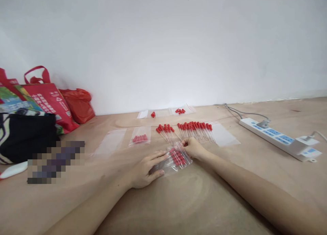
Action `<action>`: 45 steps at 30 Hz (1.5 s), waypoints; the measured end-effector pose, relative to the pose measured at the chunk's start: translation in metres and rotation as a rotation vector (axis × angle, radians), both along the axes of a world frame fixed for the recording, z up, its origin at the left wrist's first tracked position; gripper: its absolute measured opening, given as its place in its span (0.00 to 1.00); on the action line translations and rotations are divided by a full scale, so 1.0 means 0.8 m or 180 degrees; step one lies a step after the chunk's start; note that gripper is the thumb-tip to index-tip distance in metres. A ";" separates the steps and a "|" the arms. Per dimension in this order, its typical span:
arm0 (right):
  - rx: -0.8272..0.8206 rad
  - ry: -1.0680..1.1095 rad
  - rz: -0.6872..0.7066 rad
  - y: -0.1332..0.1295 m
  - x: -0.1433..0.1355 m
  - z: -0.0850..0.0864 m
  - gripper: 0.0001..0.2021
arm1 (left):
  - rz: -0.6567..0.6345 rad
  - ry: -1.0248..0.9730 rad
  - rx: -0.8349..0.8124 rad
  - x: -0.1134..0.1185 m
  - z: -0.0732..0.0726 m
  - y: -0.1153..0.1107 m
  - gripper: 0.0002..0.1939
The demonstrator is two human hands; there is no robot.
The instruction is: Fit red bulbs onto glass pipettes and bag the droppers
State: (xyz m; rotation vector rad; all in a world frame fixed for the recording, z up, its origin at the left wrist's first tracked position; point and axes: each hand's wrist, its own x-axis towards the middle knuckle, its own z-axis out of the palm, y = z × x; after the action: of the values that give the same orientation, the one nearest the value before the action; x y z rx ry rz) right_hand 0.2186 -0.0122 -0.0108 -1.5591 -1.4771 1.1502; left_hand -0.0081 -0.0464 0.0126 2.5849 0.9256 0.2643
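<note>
Holding clear bag (166,167), red droppers (178,157) inside

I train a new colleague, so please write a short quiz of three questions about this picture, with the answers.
1. What do the left hand and the right hand both touch?
2. True or false: the white power strip lies to the right of both hands.
3. Where are the two loose bunches of red-bulbed droppers?
a) nearer to the wearer than the hands
b) just beyond the hands
c) on the power strip

Key:
1. A clear zip-lock bag with red bulbs inside.
2. True.
3. b
</note>
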 end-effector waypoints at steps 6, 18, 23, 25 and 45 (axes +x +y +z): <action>-0.0103 0.0101 0.0258 -0.008 0.004 0.008 0.13 | 0.0086 0.0038 0.0107 0.000 -0.002 0.000 0.25; -0.0950 0.0129 0.1162 -0.018 0.040 0.028 0.19 | 0.0247 0.0171 0.0241 0.000 0.001 0.002 0.26; -0.0872 0.0352 0.1313 -0.019 0.040 0.021 0.17 | 0.0424 -0.0566 -0.0071 0.013 0.013 0.009 0.22; -0.0720 0.0445 0.1372 -0.020 0.039 0.017 0.16 | 0.0439 -0.0779 -0.0197 0.026 0.019 0.018 0.22; -0.0150 0.0591 0.1182 -0.030 0.023 0.011 0.17 | 0.1368 -0.1691 -0.1023 -0.053 0.127 0.068 0.17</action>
State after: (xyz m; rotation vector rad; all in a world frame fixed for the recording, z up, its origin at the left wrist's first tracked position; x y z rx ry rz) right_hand 0.2367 -0.0366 -0.0022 -1.1975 -1.6638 1.5058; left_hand -0.0506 0.0082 0.1139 1.8623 1.1824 0.7999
